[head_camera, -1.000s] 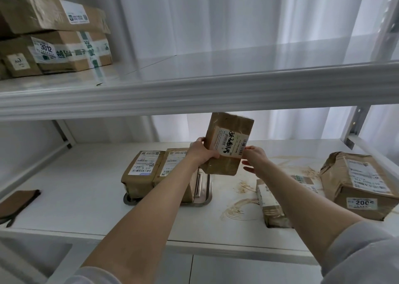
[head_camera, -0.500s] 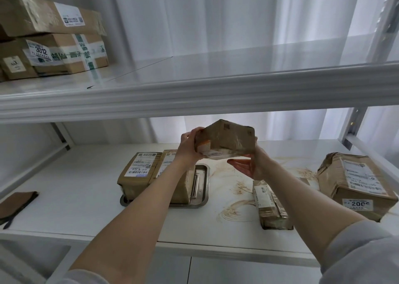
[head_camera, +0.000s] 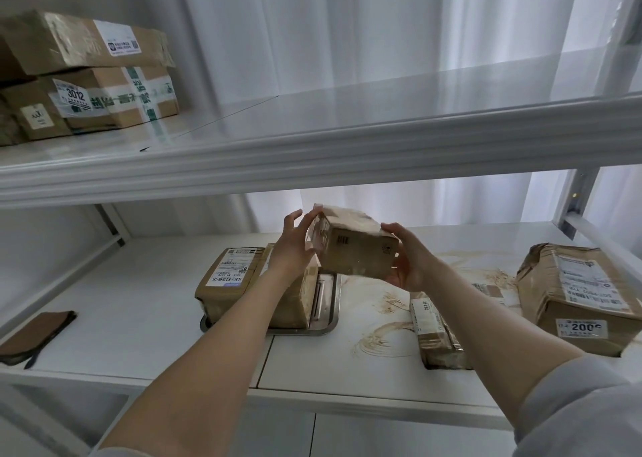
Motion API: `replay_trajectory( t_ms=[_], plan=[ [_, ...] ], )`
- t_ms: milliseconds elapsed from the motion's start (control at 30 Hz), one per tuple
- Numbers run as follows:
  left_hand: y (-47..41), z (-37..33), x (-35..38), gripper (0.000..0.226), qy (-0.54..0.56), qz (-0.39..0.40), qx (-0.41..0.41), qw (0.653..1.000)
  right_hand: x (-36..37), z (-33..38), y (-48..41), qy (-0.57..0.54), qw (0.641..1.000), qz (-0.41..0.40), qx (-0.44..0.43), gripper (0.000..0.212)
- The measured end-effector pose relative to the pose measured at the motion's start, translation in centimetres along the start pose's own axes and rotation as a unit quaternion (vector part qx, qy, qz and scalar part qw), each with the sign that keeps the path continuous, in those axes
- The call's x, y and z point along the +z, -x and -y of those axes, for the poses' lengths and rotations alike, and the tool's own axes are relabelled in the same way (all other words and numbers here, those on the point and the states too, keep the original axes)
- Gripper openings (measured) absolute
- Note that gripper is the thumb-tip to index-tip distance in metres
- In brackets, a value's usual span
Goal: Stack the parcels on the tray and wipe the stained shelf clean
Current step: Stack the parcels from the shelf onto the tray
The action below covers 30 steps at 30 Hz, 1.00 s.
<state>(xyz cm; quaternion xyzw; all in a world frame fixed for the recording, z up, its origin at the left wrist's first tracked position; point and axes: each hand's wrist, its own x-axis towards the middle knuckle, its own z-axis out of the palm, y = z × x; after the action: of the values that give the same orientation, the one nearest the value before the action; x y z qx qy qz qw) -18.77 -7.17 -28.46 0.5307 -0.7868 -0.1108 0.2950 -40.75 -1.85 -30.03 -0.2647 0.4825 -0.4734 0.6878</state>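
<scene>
A small brown parcel [head_camera: 357,248] is held in the air above the right end of the metal tray [head_camera: 326,314]. My right hand [head_camera: 406,262] cups it from below and the right. My left hand [head_camera: 293,244] touches its left end with fingers spread. Two labelled parcels [head_camera: 229,279] stand side by side on the tray, the right one partly hidden by my left arm. Brown swirled stains [head_camera: 382,338] mark the white shelf to the right of the tray.
A narrow parcel [head_camera: 434,331] lies on the stains near the shelf's front edge, a larger one [head_camera: 576,293] at the right. A folded brown cloth [head_camera: 34,335] sits at the far left. The upper shelf [head_camera: 312,158] hangs close overhead, with stacked boxes [head_camera: 90,74] on it.
The held parcel has been turned from upright, label facing me, to lying tilted with a plain side up. It has shifted slightly right and my right hand has gone beneath it.
</scene>
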Motion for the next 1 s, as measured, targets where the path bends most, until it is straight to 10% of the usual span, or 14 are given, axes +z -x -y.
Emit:
replay_trajectory(
  t_ms=[233,533,1000],
  plan=[
    [-0.3,-1.5,-0.5,0.053,0.165,0.015,-0.171,0.971,0.4,-0.8,0.2,0.041,0.997,-0.006,-0.062,0.025],
    [0.8,-2.6,-0.9,0.030,0.405,0.199,-0.265,0.852,0.7,-1.2,0.6,0.082,0.993,-0.010,-0.085,0.021],
    [0.9,-2.5,-1.1,0.029,0.372,0.192,-0.225,0.880,0.7,-1.4,0.7,0.071,0.994,-0.017,-0.077,0.017]
  ],
)
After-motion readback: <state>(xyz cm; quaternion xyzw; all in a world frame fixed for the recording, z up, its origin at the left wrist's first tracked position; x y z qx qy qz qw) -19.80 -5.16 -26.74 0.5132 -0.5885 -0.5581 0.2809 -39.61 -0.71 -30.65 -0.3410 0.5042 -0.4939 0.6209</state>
